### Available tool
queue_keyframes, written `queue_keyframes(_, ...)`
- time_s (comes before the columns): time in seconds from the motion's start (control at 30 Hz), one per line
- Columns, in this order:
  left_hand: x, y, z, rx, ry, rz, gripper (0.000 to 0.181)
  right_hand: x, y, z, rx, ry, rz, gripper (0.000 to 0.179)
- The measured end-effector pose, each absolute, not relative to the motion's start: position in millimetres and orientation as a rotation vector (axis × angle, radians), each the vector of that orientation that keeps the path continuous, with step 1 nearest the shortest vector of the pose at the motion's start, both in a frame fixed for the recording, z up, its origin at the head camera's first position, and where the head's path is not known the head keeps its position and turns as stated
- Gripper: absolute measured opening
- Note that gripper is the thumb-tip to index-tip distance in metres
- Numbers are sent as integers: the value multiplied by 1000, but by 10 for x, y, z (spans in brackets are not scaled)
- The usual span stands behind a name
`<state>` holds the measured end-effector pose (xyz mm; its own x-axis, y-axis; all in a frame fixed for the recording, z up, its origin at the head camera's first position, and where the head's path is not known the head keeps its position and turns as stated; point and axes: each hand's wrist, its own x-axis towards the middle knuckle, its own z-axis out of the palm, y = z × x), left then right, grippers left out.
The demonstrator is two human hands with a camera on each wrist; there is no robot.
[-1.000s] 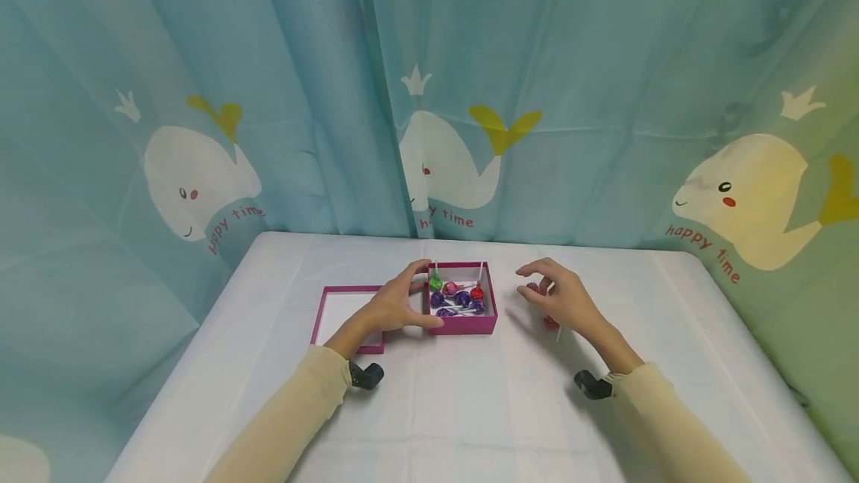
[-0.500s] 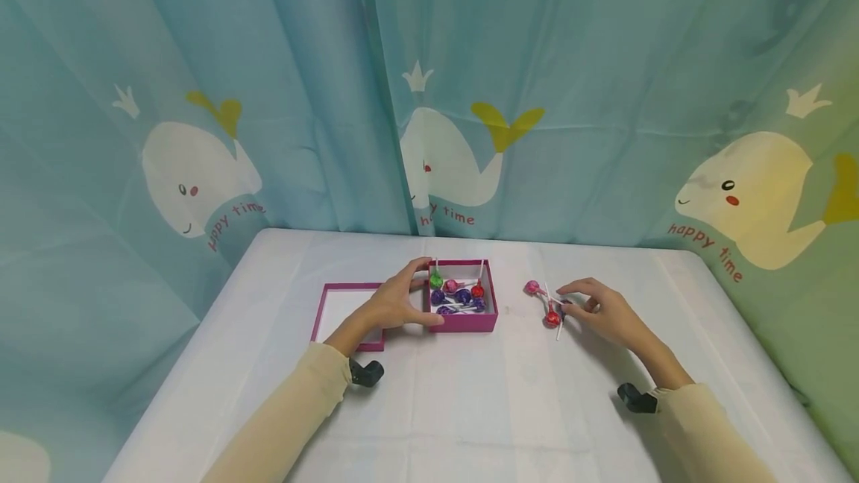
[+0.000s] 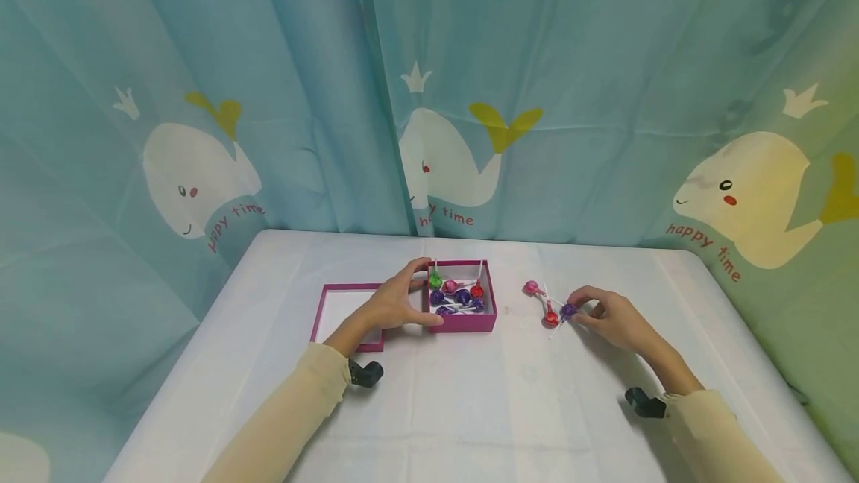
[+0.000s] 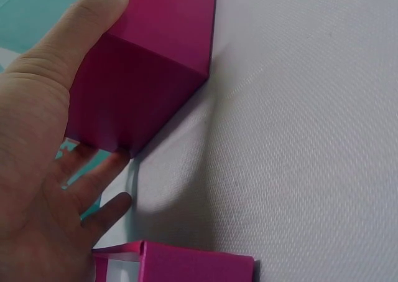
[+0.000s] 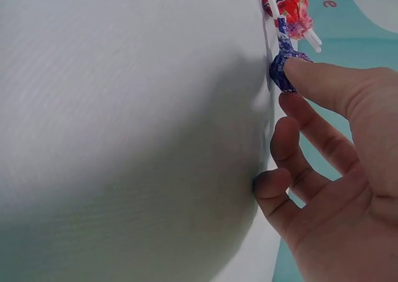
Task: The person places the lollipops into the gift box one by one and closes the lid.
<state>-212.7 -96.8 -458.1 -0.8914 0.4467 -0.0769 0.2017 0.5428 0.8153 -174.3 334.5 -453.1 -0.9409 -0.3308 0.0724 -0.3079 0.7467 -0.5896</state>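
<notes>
My left hand (image 3: 394, 307) holds the left side of an open magenta box (image 3: 463, 324), its thumb on the front wall and its fingers at the back left. Several wrapped lollipops, green, pink, red and purple, lie in the box. To the right of it, my right hand (image 3: 616, 320) pinches the wrapped head of a purple lollipop (image 3: 568, 311) between thumb and index finger. The right wrist view shows this purple lollipop (image 5: 278, 73) close to the table. Just left of these fingertips lie a red lollipop (image 3: 550, 319) and a pink lollipop (image 3: 531, 287), their sticks crossing.
A magenta-edged box lid (image 3: 335, 311) with a white inside lies left of the box, partly behind my left forearm. White cloth (image 3: 470, 408) covers the table. A blue-green curtain (image 3: 584, 58) with whale prints hangs behind its far edge.
From near the box, my right hand has moved right and taken hold of the purple lollipop, uncovering the pink and red ones. My left hand stays on the box.
</notes>
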Motion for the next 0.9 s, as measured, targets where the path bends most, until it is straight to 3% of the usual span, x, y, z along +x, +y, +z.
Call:
queue_keyframes(0.57, -2130, -965, -4587, 543, 2517, 1268, 116, -1747, 3351, -4513, -635, 2888, -903, 28)
queue_keyframes(0.9, -2117, -964, -4584, 525, 2507, 1282, 115, -1710, 3361, -4186, -711, 2873, -879, 23)
